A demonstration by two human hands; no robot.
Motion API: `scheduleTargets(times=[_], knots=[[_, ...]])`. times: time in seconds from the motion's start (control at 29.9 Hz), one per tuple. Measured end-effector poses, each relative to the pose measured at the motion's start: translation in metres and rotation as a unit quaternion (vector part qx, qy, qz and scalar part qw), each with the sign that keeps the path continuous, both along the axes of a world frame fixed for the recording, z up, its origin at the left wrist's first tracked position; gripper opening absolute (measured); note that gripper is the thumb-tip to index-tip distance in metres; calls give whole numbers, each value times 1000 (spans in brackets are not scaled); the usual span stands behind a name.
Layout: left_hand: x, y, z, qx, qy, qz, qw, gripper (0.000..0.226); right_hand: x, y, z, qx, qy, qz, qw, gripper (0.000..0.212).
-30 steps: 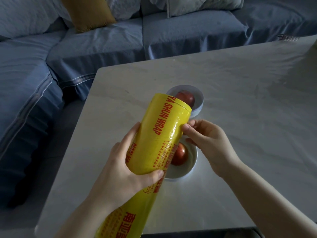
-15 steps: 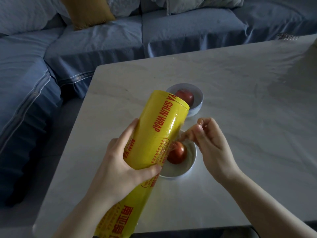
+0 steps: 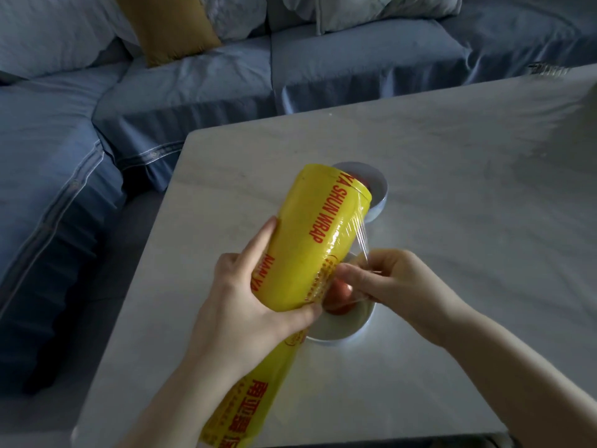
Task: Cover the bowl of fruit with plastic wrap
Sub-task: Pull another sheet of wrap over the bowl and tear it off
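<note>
The left hand (image 3: pixel 239 305) is gripping the yellow roll of plastic wrap (image 3: pixel 310 250) around its middle, fingers and thumb curled round it, holding it tilted above the table (image 3: pixel 468 221). The right hand (image 3: pixel 400 286) is pinching the loose edge of clear film (image 3: pixel 362 250) just beside the roll, directly over the near bowl (image 3: pixel 352 331) containing a red fruit (image 3: pixel 339 291). A second bowl (image 3: pixel 379 192) is sitting behind the roll's far end.

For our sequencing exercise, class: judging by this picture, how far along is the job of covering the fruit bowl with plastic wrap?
Done: an edge of film is lifted off the roll. In hand: the left hand grips the roll while the right hand pinches the film above the near bowl. Left: draw out a sheet, tear it and seal the bowl, which is uncovered.
</note>
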State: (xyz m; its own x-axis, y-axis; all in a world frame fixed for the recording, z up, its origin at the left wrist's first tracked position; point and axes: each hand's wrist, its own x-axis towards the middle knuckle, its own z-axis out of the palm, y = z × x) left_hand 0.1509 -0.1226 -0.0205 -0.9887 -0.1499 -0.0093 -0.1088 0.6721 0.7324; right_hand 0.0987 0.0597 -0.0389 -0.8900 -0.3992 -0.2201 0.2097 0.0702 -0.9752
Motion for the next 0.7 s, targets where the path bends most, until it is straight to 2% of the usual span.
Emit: scheduleTargets(times=[0.1,0.2,0.27,0.3,0.33,0.43,0.57,0.7], knots=[[-5,1,6,-3,3,-1,1000,100,5,-2,-3,5,42,-12,999,20],[-10,2,8,-10,7,-6,1000,102,9,-4,-7,-40,45,-25,998,25],[-13,1,6,-15,6,-11,1000,104,10,-4,-6,-85,-2,-13,996,29],[-15,1,6,-11,7,-10,1000,105,10,-4,-7,-91,-27,-1,996,38],[-16,1,5,-4,9,-6,1000,107,11,-5,-7,-91,-51,15,994,45],[-19,4,3,11,6,15,1000,108,12,-8,-4,-49,-41,30,998,39],[-23,11,5,5,-17,22,1000,109,17,-13,0,-16,21,-44,999,39],[-19,14,13,0,-40,-52,998,121,13,-7,-6,-33,5,-149,988,20]])
